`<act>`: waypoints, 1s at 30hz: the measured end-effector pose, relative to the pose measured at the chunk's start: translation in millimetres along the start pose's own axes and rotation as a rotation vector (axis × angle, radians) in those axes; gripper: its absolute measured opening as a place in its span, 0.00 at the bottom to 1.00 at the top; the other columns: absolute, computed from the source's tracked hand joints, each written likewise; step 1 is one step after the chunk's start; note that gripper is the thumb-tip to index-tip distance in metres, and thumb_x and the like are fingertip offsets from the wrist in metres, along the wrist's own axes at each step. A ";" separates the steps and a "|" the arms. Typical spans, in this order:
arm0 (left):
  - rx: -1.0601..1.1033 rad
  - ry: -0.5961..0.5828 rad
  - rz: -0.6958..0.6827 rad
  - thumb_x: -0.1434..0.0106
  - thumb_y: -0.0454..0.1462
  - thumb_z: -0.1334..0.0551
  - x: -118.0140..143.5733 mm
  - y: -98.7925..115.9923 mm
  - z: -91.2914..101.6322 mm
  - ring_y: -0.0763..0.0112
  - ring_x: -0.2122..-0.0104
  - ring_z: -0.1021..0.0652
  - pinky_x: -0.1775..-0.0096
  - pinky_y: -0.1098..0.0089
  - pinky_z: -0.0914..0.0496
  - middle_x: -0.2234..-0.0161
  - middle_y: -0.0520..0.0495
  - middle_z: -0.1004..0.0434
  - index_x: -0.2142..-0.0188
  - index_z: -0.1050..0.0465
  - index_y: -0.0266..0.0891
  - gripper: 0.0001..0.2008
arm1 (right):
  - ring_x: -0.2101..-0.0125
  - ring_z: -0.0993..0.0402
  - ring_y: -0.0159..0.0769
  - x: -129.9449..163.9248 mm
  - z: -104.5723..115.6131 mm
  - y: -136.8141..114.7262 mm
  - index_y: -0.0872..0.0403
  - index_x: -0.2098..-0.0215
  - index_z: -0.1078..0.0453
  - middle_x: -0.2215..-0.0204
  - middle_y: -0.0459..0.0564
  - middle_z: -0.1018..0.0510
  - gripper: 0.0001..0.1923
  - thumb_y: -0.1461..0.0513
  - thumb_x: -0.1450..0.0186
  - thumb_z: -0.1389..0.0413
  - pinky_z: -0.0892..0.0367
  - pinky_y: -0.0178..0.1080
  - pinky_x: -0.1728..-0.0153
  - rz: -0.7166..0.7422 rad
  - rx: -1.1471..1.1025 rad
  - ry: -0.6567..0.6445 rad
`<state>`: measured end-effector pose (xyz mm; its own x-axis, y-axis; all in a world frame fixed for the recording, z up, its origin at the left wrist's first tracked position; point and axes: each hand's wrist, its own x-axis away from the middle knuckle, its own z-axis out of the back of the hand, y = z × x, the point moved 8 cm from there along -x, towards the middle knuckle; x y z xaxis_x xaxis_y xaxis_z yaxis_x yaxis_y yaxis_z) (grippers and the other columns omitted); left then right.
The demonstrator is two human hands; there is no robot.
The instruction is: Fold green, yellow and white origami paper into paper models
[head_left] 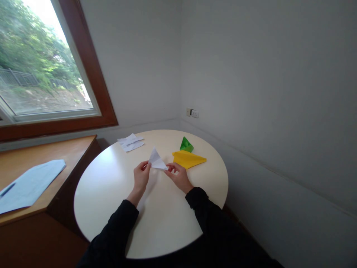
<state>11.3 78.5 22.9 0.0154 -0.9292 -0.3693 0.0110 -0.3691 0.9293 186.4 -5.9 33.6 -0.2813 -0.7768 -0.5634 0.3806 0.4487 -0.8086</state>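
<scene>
In the head view, near the centre of the frame, both hands pinch a folded white paper (157,160) just above a round white table (111,193). The left hand (141,176) grips the paper's lower left corner between thumb and fingers; the right hand (178,175) is closed on its lower right tip. The paper stands as a pointed triangle between them, apex up and tilted a little left. Just right of the right hand lies a yellow paper plane (188,159), and behind it, touching or nearly so, a small green fold (186,144). Further back, upper left of the tabletop, lie loose white sheets (130,142). At the left edge of the frame a wooden desk (55,149) carries a pale blue sheet (32,183) with a pen (7,189) on it, under a window (92,85). As a judgement: the paper is held only at two corners in the air, so an uneven pull could tear it or skew a crease; a slack pinch could let it slip onto the table; and the right hand, being so near the yellow plane, could nudge it against the green fold.
</scene>
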 end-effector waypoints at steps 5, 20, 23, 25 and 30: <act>0.005 0.011 -0.009 0.49 0.41 0.37 0.0 -0.3 1.0 0.61 0.64 0.21 0.61 0.63 0.28 0.66 0.42 0.20 0.67 0.25 0.35 0.12 | 0.75 0.33 0.33 -1.4 0.9 1.8 0.53 0.73 0.28 0.78 0.46 0.26 0.08 0.57 0.46 0.41 0.38 0.36 0.73 -0.019 -0.015 0.011; 0.023 0.072 -0.050 0.48 0.38 0.37 -3.0 -1.0 5.6 0.61 0.59 0.22 0.52 0.59 0.30 0.61 0.40 0.21 0.64 0.25 0.34 0.12 | 0.83 0.32 0.31 0.4 -7.1 17.1 0.54 0.74 0.30 0.86 0.42 0.30 0.13 0.52 0.48 0.40 0.34 0.36 0.79 -0.178 -0.280 -0.030; 0.022 0.075 -0.045 0.48 0.38 0.37 -2.7 -0.6 5.7 0.61 0.59 0.22 0.53 0.60 0.30 0.61 0.40 0.21 0.64 0.25 0.34 0.12 | 0.83 0.31 0.32 -0.3 -6.5 17.3 0.54 0.74 0.31 0.86 0.43 0.29 0.13 0.53 0.49 0.39 0.33 0.37 0.78 -0.182 -0.296 -0.017; 0.022 0.079 -0.045 0.48 0.37 0.37 -2.5 0.2 6.1 0.62 0.59 0.22 0.53 0.60 0.30 0.61 0.40 0.21 0.64 0.25 0.34 0.12 | 0.82 0.30 0.33 -0.4 -5.8 17.0 0.53 0.75 0.31 0.85 0.43 0.29 0.12 0.53 0.49 0.39 0.33 0.37 0.77 -0.185 -0.304 -0.009; 0.013 0.092 -0.072 0.48 0.37 0.38 -2.9 2.3 8.3 0.62 0.58 0.23 0.51 0.59 0.31 0.61 0.41 0.22 0.65 0.25 0.34 0.11 | 0.80 0.28 0.33 0.1 -5.4 14.7 0.54 0.75 0.32 0.83 0.44 0.27 0.10 0.56 0.48 0.39 0.32 0.37 0.75 -0.173 -0.316 -0.018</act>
<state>2.9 80.2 26.2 0.1066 -0.8947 -0.4338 0.0022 -0.4361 0.8999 187.3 3.0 20.8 -0.3010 -0.8596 -0.4128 0.0369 0.4221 -0.9058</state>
